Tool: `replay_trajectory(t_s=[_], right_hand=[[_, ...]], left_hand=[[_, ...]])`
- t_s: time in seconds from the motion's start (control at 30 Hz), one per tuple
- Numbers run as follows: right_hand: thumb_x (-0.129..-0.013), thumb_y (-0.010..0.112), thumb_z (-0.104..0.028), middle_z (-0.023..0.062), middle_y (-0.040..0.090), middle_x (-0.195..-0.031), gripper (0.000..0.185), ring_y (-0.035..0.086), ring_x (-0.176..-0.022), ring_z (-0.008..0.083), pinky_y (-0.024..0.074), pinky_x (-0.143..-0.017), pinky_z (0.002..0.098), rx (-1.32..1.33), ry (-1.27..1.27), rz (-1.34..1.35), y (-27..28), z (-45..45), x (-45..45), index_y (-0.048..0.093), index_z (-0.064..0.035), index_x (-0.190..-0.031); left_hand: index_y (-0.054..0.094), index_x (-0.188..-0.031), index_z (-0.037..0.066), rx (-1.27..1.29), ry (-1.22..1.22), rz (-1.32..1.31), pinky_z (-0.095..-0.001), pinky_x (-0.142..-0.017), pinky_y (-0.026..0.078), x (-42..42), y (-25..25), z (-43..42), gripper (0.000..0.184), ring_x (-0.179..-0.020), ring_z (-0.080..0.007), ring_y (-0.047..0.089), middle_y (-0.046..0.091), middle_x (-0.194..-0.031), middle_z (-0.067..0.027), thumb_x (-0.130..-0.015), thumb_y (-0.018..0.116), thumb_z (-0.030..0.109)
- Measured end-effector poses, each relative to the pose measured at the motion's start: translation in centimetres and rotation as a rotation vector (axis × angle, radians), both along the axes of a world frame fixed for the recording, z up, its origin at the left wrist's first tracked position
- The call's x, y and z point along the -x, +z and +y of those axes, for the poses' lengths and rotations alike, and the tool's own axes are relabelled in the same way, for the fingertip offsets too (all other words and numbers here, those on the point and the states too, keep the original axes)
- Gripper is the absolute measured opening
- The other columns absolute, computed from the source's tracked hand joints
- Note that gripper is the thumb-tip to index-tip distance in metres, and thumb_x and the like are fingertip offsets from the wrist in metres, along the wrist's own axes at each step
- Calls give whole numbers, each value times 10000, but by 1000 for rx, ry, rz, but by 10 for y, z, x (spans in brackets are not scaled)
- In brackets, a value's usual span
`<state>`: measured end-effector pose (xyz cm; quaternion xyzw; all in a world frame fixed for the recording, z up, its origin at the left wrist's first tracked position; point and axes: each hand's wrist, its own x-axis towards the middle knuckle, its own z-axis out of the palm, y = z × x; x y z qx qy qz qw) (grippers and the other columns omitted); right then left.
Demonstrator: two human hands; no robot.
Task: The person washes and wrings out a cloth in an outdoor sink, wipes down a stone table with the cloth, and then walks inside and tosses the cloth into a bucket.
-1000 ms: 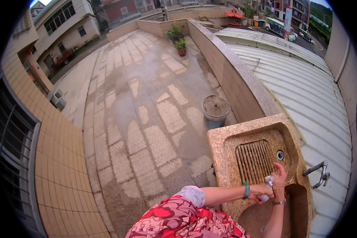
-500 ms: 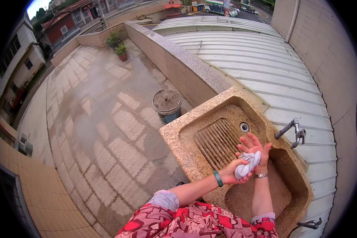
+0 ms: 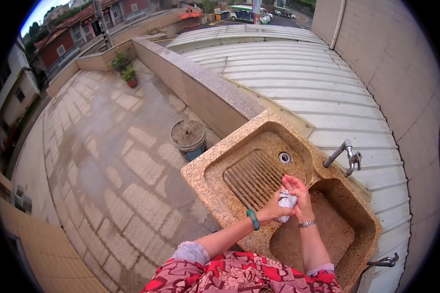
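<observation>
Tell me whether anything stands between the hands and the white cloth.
Nothing visible does. The left hand grips the white cloth directly, and the right hand lies against it, both above the stone sink.

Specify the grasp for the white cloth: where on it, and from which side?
Best bet: pinch the exposed upper folds of the white cloth, coming from above. It's bunched into a small wad with that face uncovered, while the left hand blocks its left side and the right hand lies along its right. The folds should gather in a pinch.
</observation>
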<state>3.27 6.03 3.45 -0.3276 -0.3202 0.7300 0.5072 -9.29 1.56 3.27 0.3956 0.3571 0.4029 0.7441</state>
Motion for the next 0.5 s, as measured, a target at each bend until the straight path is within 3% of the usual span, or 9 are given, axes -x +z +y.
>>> replay_trajectory(t_s=[0.07,0.3,0.37,0.5], right_hand=[[-609,417,99,112,501,-1148,529,435,-1154,209,367,-969,318,59,-61,-95,-10,0,0,482,50,-1131],[-607,405,91,101,481,-1194,532,416,-1163,210,345,-970,311,59,-89,-174,-7,2,-2,500,29,-1127],[-603,413,96,107,464,-1225,518,405,-1180,222,325,-985,331,10,-101,-265,2,0,0,517,19,-1105],[-602,427,96,114,456,-1239,490,395,-1196,234,313,-996,349,-21,-103,-268,12,-3,6,535,15,-1073]], left_hand=[[270,-1268,48,-126,118,89,-297,-769,460,-5,-10,-5,810,-963,-172,508,474,-1082,-100,-612,734,147],[223,-1323,42,-189,299,91,-297,-826,437,-4,-2,-12,901,-1000,-198,503,470,-1134,-136,-596,742,167],[230,-1330,35,-503,404,313,-295,-848,426,0,-2,-10,898,-1008,-204,505,470,-1149,-153,-607,742,176],[292,-1293,29,-479,155,401,-292,-852,422,7,-11,-6,840,-1012,-190,496,474,-1137,-142,-619,761,211]])
